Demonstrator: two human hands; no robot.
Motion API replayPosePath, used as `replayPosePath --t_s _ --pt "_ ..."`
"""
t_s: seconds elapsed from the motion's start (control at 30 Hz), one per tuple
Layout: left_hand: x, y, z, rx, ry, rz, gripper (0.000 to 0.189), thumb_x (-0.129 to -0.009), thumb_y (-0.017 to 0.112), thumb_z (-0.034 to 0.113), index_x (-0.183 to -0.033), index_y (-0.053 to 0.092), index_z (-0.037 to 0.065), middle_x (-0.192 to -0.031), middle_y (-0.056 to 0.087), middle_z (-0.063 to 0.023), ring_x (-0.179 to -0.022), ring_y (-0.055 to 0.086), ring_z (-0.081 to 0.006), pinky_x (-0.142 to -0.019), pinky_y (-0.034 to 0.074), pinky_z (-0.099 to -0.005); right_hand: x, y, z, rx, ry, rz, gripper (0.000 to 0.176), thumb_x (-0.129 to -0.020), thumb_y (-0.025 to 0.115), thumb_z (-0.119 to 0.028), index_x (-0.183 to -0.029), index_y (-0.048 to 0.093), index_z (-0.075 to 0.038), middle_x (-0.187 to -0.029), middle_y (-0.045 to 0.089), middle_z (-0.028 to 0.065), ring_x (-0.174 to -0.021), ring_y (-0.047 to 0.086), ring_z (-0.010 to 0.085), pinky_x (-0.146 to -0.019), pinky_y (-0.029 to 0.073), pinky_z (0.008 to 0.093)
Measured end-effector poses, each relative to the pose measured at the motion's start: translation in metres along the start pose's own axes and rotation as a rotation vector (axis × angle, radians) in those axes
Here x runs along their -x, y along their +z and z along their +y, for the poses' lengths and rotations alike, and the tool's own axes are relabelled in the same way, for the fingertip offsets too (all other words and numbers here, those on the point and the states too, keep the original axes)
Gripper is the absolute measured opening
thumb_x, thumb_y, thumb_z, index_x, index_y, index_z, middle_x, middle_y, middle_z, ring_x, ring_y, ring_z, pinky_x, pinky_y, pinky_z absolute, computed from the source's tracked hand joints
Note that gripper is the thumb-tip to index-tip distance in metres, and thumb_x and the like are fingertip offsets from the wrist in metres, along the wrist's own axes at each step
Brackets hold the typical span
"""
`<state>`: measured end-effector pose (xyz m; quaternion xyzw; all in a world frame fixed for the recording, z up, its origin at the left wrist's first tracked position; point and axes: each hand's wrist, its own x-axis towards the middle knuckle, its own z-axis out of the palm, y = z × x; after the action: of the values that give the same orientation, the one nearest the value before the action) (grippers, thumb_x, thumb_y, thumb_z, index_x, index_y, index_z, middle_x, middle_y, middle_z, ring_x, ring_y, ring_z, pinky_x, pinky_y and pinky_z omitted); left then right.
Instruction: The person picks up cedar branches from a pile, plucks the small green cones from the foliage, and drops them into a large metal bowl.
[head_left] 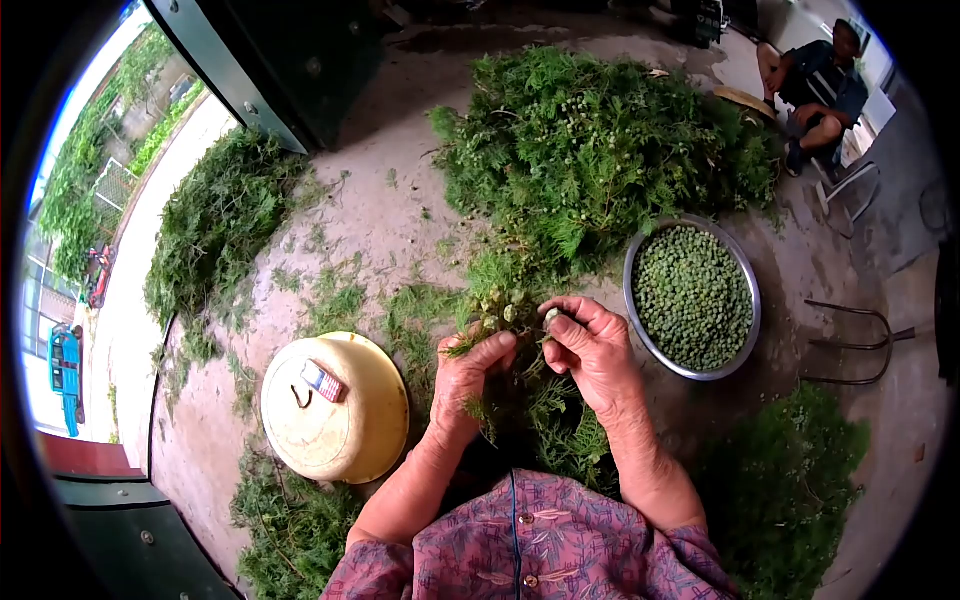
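My left hand (463, 378) is closed around a leafy evergreen sprig (497, 308) that carries several pale green cones. Close beside it, my right hand (598, 362) pinches a small green cone (551, 315) between thumb and fingertips. Whether that cone is still joined to the sprig is hard to make out. More green foliage (565, 425) hangs or lies below my hands, over my lap. To the right of my right hand stands a metal basin (704, 375) filled with small round green cones (692, 297).
A large heap of cut evergreen branches (600, 150) lies ahead, with smaller piles (225, 215) around. An upturned yellow basin (335, 445) at left bears a small packet (323, 382). Another person (825, 85) sits at far right. A metal frame (885, 345) stands right.
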<state>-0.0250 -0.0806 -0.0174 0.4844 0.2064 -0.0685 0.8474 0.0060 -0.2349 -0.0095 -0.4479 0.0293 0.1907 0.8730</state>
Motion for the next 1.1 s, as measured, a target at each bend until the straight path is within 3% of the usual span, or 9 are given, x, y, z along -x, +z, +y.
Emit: replayPosePath --t_s 0.2,0.3,0.37,0.47,0.6,0.7,0.8,0.9,1.1 --pt "0.001 0.01 0.003 -0.046 0.085 0.019 0.009 -0.08 0.063 0.012 -0.076 0.057 0.007 -0.065 0.053 0.0003 -0.057 0.046 -0.0093 -0.052 0.037 -0.0231 -0.001 0.001 -0.01 -0.158 -0.046 -0.051 0.026 -0.079 0.067 -0.014 -0.099 0.053 -0.006 -0.089 0.054 0.0009 -0.063 0.053 0.0098 -0.049 0.039 0.0201" --pt "0.003 0.014 0.004 -0.149 0.105 -0.006 0.009 -0.081 0.062 0.012 -0.075 0.058 0.007 -0.064 0.052 0.0013 -0.057 0.045 -0.0079 -0.052 0.036 -0.0225 0.003 0.006 -0.015 0.091 -0.096 -0.025 0.03 -0.077 0.069 -0.011 -0.101 0.053 -0.004 -0.085 0.052 0.0008 -0.067 0.051 0.0082 -0.058 0.042 0.0207" --pt "0.003 0.015 0.004 -0.2 0.127 -0.027 0.01 -0.081 0.062 0.012 -0.073 0.058 0.007 -0.064 0.052 0.0019 -0.057 0.044 -0.0073 -0.052 0.035 -0.0222 -0.003 0.007 -0.01 0.539 -0.355 -0.023 0.045 -0.073 0.073 -0.014 -0.111 0.052 -0.002 -0.085 0.054 0.0021 -0.074 0.05 0.0092 -0.065 0.045 0.0225" --pt "0.003 0.014 0.0 -0.229 0.153 -0.046 0.011 -0.082 0.062 0.011 -0.072 0.058 0.008 -0.063 0.051 0.0025 -0.056 0.043 -0.0068 -0.053 0.035 -0.0217 -0.004 0.017 -0.01 0.85 -0.524 -0.044 0.042 -0.075 0.071 -0.015 -0.109 0.052 -0.001 -0.097 0.059 0.0095 -0.085 0.054 0.0109 -0.07 0.047 0.0273" --pt "0.008 0.019 0.007 -0.144 0.089 -0.043 0.008 -0.081 0.062 0.01 -0.074 0.059 0.007 -0.063 0.051 0.003 -0.056 0.043 -0.0068 -0.053 0.034 -0.0212 -0.003 0.015 -0.009 0.737 -0.398 0.002 0.028 -0.081 0.065 -0.012 -0.104 0.052 -0.002 -0.081 0.06 0.0041 -0.075 0.056 0.0101 -0.069 0.047 0.0261" --pt "0.008 0.017 0.006 -0.065 0.063 -0.066 0.005 -0.08 0.062 0.009 -0.078 0.06 0.006 -0.067 0.053 0.0022 -0.06 0.046 -0.0081 -0.056 0.036 -0.0216 -0.003 0.014 0.0 0.605 -0.409 0.011 0.019 -0.084 0.06 -0.009 -0.101 0.051 -0.003 -0.074 0.057 0.0015 -0.068 0.053 0.0058 -0.06 0.045 0.0221" --pt "0.005 0.016 0.001 0.03 0.044 -0.036 0.002 -0.079 0.062 0.006 -0.081 0.061 0.005 -0.071 0.056 0.0024 -0.061 0.048 -0.0062 -0.054 0.037 -0.0201 0.002 0.017 -0.009 0.558 -0.271 0.016 0.014 -0.086 0.056 -0.007 -0.099 0.051 -0.005 -0.072 0.052 -0.0006 -0.059 0.047 0.0025 -0.049 0.039 0.0181" --pt "0.005 0.016 -0.001 0.086 -0.006 -0.015 0.004 -0.078 0.062 0.004 -0.083 0.061 0.005 -0.074 0.058 0.0024 -0.063 0.05 -0.0054 -0.054 0.038 -0.019 -0.001 0.013 -0.008 0.008 -0.077 -0.028 0.016 -0.085 0.057 -0.007 -0.099 0.051 -0.006 -0.071 0.052 -0.0005 -0.052 0.043 0.0022 -0.043 0.032 0.0164" --pt "0.005 0.012 -0.004 0.17 -0.065 0.023 0.006 -0.077 0.064 0.007 -0.079 0.059 0.007 -0.07 0.054 0.0026 -0.059 0.047 -0.0088 -0.054 0.038 -0.0222 0.001 0.008 -0.011 -0.203 0.031 -0.047 0.012 -0.083 0.051 -0.012 -0.092 0.052 -0.005 -0.067 0.051 0.0039 -0.049 0.045 0.011 -0.043 0.033 0.0204"
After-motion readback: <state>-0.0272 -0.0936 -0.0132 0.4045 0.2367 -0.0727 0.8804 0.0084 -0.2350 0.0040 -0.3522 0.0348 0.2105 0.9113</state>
